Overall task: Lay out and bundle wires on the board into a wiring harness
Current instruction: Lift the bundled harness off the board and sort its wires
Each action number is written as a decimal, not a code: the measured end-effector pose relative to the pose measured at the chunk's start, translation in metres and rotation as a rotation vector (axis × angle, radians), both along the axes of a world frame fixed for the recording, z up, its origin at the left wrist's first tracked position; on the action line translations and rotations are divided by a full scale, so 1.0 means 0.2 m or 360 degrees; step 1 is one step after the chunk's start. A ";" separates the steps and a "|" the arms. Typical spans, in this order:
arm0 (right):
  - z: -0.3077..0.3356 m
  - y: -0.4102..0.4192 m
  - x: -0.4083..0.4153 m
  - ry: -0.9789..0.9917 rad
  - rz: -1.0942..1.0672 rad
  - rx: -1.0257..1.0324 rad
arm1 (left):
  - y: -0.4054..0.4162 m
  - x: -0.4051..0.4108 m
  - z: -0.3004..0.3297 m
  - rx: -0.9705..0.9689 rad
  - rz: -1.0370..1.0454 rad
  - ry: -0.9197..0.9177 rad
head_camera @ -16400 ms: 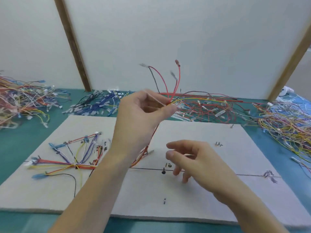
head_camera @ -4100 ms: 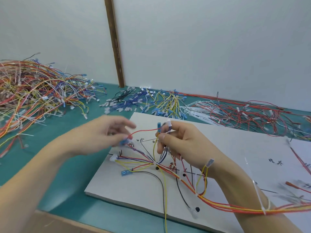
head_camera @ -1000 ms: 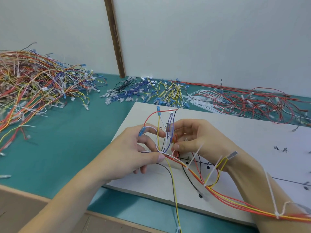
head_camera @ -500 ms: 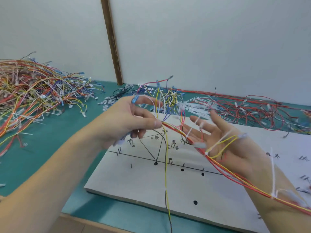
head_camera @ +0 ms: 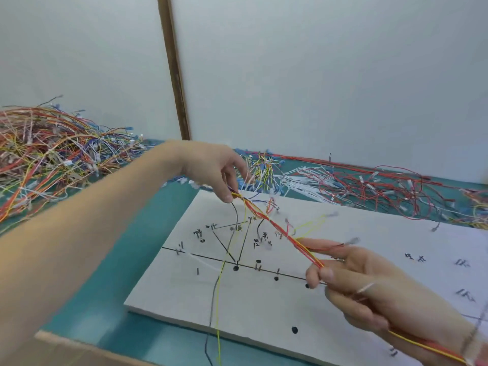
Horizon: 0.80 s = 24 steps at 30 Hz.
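A bundled harness of red, orange and yellow wires [head_camera: 280,231] stretches in the air above the white layout board [head_camera: 184,294]. My left hand [head_camera: 214,170] pinches its upper left end between thumb and fingers. My right hand [head_camera: 369,289] grips the bundle lower right, and the wires run on under my wrist to the frame's corner. A yellow wire [head_camera: 217,313] and a black wire [head_camera: 211,299] hang loose from the bundle past the board's front edge. Black lines, dots and handwritten marks cover the board.
A large tangled pile of mixed wires [head_camera: 52,154] lies at the far left on the teal table [head_camera: 105,260]. Yellow and blue wires [head_camera: 264,167] and a red wire heap [head_camera: 369,186] line the wall behind the board. A wooden post [head_camera: 174,75] stands against the wall.
Since half a second ago my right hand has closed round the bundle, which had lain across its open palm. My left hand has moved forward, pulling the harness taut above the board.
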State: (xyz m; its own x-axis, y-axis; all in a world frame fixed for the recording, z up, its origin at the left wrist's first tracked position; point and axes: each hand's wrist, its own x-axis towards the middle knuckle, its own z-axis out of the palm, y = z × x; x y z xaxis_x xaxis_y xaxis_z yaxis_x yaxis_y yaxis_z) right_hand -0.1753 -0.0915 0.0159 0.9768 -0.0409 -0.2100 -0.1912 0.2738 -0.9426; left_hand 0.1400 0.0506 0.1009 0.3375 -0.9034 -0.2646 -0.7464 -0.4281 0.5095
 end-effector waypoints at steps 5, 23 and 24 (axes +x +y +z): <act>0.01 0.05 -0.01 -0.0187 -0.0196 -0.0131 | 0.15 -0.09 -0.18 -0.0199 0.0330 -0.0508; 0.22 0.32 0.05 -0.0494 -0.0026 -0.0623 | 0.06 -0.28 -0.34 -0.0483 0.0987 0.1187; 0.21 0.34 0.06 -0.0511 -0.0001 -0.0657 | 0.06 -0.29 -0.32 -0.0506 0.0971 0.1302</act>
State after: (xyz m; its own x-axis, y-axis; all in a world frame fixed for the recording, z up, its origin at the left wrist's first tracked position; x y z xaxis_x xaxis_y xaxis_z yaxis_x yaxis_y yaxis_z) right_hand -0.1640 -0.0238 0.0578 0.9893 -0.0576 0.1339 0.1253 -0.1333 -0.9831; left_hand 0.0828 0.0634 0.0370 0.5824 -0.7092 -0.3974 0.1684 -0.3730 0.9124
